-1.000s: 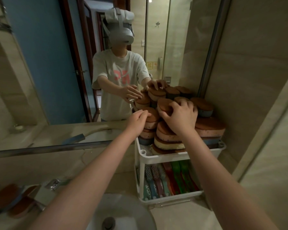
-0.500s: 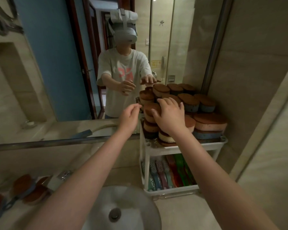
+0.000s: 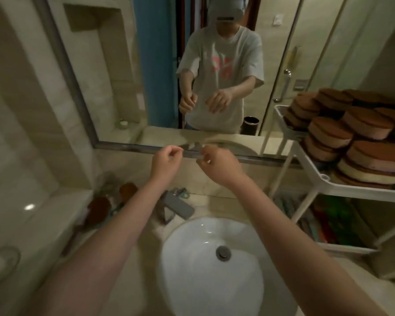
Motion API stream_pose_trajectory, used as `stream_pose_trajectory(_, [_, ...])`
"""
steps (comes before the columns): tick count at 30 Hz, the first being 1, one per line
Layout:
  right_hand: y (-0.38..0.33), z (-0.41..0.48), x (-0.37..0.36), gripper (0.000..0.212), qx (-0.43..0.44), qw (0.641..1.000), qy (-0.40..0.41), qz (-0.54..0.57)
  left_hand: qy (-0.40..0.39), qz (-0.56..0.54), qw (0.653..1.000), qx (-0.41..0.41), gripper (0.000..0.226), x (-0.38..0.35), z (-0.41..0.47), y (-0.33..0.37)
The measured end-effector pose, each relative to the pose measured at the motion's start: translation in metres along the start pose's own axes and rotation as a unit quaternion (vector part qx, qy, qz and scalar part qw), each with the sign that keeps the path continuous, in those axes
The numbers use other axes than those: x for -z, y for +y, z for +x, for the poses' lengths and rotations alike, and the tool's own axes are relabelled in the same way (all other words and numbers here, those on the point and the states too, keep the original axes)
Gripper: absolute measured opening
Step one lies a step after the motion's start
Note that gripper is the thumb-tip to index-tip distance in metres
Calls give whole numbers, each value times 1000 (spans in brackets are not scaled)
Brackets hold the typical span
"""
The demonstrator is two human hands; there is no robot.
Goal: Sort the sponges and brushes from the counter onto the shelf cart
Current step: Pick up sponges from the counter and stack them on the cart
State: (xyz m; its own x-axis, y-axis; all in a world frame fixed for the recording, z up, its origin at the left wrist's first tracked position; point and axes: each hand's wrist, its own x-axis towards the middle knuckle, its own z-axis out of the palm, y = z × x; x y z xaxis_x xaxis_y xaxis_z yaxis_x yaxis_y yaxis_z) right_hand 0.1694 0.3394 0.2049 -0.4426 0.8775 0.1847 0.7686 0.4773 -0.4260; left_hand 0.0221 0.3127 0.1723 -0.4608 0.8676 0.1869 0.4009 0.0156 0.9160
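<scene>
Hovering above the sink [image 3: 192,281], my left hand [image 3: 167,161] and right hand [image 3: 217,166] carry nothing; the fingers are loosely curled. The next step, I think, is to go down to the left, where brown sponges [image 3: 98,207] lie on the counter [image 3: 214,193] near the wall. I should take one by its sides and bring it to the shelf cart [image 3: 351,190], whose top is already piled high. The faucet [image 3: 177,207] stands between, so I must pass around it.
</scene>
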Motion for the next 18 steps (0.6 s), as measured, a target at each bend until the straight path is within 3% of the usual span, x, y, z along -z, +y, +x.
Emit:
stream_pose_trajectory(4, [-44, 18, -66, 30, 8, 995, -91, 44, 5, 28, 997, 73, 8, 63, 16, -73])
stream_pose_trajectory(11, [-93, 53, -175, 36, -26, 981, -188, 40, 17, 146, 969, 199, 20, 153, 26, -179])
stream_pose_trajectory(18, [-108, 89, -257, 46, -59, 970, -237, -15, 0, 216, 939, 267, 31, 167, 21, -250])
